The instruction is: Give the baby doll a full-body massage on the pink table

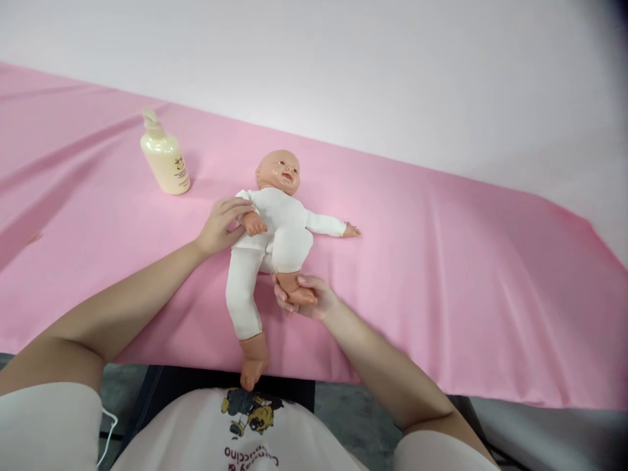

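A baby doll (282,212) with a white cloth body lies on its back, head away from me. My left hand (223,224) rests against the doll's arm on the left side, its fingers laid over the upper sleeve; the thumb is partly hidden behind the doll's forearm. Around the lower part of the bent leg, my right hand (307,297) is closed, with the doll's foot (300,294) between thumb and fingers. The doll's other leg (244,294) stretches straight toward me, its foot reaching over the table's front edge.
A cream pump bottle (167,160) stands upright to the left of the doll's head. Pink cloth (417,275) with folds covers the table. Behind it rises a white wall (343,72). A white cable (108,432) hangs below the table at the lower left.
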The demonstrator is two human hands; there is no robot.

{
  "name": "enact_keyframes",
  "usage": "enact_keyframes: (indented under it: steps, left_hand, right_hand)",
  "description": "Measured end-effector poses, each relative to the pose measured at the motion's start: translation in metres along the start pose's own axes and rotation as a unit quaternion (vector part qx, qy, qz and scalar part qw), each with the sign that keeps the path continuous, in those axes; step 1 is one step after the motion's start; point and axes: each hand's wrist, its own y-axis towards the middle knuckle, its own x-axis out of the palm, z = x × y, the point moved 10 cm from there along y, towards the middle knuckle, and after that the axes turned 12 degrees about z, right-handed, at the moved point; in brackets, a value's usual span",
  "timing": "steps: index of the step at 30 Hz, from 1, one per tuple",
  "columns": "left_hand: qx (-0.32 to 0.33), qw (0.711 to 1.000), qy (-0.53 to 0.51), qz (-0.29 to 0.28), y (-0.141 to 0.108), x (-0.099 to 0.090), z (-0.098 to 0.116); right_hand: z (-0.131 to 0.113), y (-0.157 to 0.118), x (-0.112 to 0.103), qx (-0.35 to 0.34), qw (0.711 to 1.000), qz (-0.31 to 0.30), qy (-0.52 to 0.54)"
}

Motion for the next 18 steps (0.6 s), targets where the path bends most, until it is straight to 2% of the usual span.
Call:
enact_keyframes:
  steps: [2, 4, 6, 9, 12, 15, 18]
  left_hand:
    - [-0.022, 0.999, -0.010, 0.034, 0.001, -0.008, -0.005]
    - [-0.047, 0.996, -0.020, 0.079, 0.002, -0.017, -0.017]
    - [-0.076, 0.988, -0.040, 0.128, 0.003, -0.026, -0.036]
    - [-0.122, 0.968, -0.097, 0.195, 0.004, -0.036, -0.070]
    - [-0.165, 0.942, -0.171, 0.238, 0.004, -0.042, -0.098]
    - [-0.208, 0.909, -0.234, 0.276, 0.000, -0.047, -0.116]
    - [-0.241, 0.884, -0.270, 0.296, -0.003, -0.048, -0.127]
  right_hand:
    - [0.010, -0.007, 0.013, 0.034, 0.996, -0.081, -0.014]
    - [0.025, -0.017, 0.024, 0.095, 0.982, -0.160, -0.033]
    - [0.041, -0.028, 0.032, 0.155, 0.958, -0.236, -0.056]
    - [0.054, -0.037, 0.038, 0.183, 0.928, -0.314, -0.080]
    - [0.067, -0.034, 0.029, 0.182, 0.915, -0.316, -0.171]
    - [0.079, -0.032, 0.018, 0.195, 0.891, -0.309, -0.271]
    - [0.080, -0.032, 0.017, 0.207, 0.888, -0.304, -0.277]
